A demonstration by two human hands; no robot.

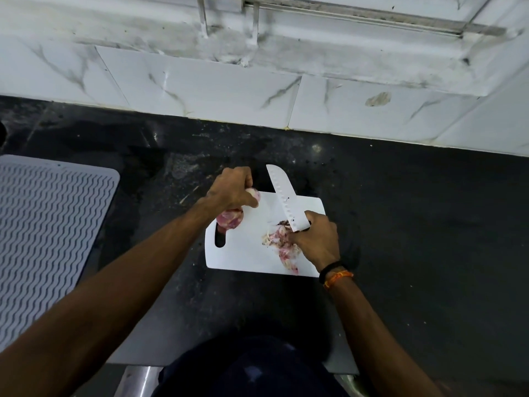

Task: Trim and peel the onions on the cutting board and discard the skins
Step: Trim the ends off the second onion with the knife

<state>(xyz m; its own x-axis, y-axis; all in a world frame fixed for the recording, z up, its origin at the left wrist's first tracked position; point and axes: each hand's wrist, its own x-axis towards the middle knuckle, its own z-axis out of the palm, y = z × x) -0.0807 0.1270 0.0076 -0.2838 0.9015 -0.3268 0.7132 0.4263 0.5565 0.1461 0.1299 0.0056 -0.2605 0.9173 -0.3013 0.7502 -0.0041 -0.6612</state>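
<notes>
On the cutting board (246, 253), the near-right skins (282, 245) lie heaped, likely for discarding. The right hand (315, 242) grips the knife (284, 199), blade angled away. Farther left, the left hand (232, 190) curls around a peeled onion (253, 194), above another onion (229, 220).

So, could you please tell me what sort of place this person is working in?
Most likely a home kitchen: a dark stone counter against marble-look wall tiles, a white cutting board with onion skins, and a ribbed drying mat beside it.
</notes>
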